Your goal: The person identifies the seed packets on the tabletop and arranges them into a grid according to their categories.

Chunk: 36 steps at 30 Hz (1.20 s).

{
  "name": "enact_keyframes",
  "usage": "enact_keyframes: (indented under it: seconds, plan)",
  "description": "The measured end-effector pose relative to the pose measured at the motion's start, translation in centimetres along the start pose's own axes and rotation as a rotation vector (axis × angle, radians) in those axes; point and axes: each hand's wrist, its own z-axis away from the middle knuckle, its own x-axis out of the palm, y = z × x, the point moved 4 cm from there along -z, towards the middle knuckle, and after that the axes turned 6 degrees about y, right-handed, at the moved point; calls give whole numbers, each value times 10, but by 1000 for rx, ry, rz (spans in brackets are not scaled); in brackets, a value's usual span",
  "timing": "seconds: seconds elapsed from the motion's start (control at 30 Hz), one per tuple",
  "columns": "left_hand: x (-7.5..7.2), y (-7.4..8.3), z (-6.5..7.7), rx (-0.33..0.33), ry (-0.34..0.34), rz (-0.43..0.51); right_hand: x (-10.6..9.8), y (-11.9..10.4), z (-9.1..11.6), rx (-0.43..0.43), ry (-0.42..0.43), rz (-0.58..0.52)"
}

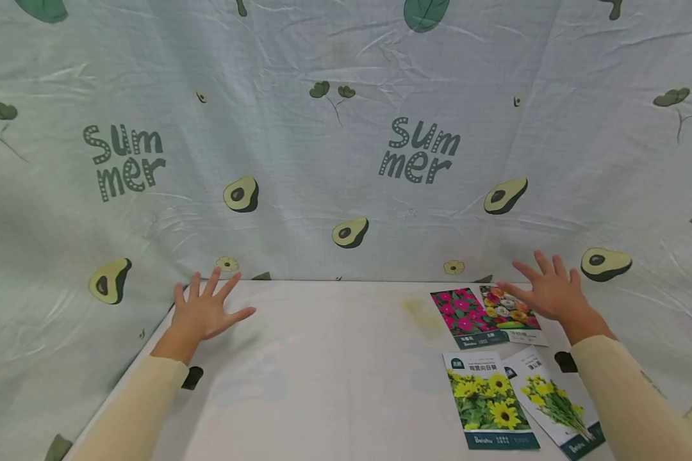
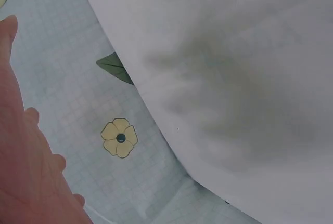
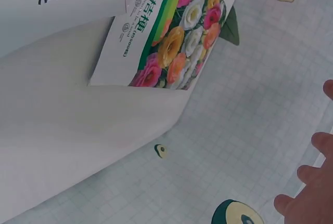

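Observation:
My left hand (image 1: 204, 312) is spread above the far left part of the white table, holding nothing; its shadow falls on the tabletop. The right hand (image 1: 555, 291), fingers also spread, hovers over the far right corner, nearest to a seed packet with mixed colourful flowers (image 1: 510, 310). Beside that packet lies one with pink flowers (image 1: 462, 314), the two overlapping. Closer to me are a packet with yellow sunflowers (image 1: 490, 400) and a white packet with a yellow flower bunch (image 1: 553, 400), partly covered by the sunflower one. In the right wrist view the colourful packet (image 3: 174, 37) lies near the table's edge.
A white table (image 1: 334, 371) stands against a hanging cloth (image 1: 300, 147) printed with avocados, flowers and the word "summer". The cloth also runs along the left and right sides. A faint yellowish stain (image 1: 423, 317) marks the tabletop left of the pink packet.

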Motion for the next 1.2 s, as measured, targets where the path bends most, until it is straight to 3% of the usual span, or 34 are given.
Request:
enact_keyframes:
  seconds: [0.27,0.8,1.2]
  plan:
    - [6,7,2,-2,10,37,5,0,7,-42,7,-1]
    - [16,28,23,-14,10,75,17,-11,27,-74,46,-15]
    - [26,58,36,47,77,142,39,-14,39,-95,62,5]
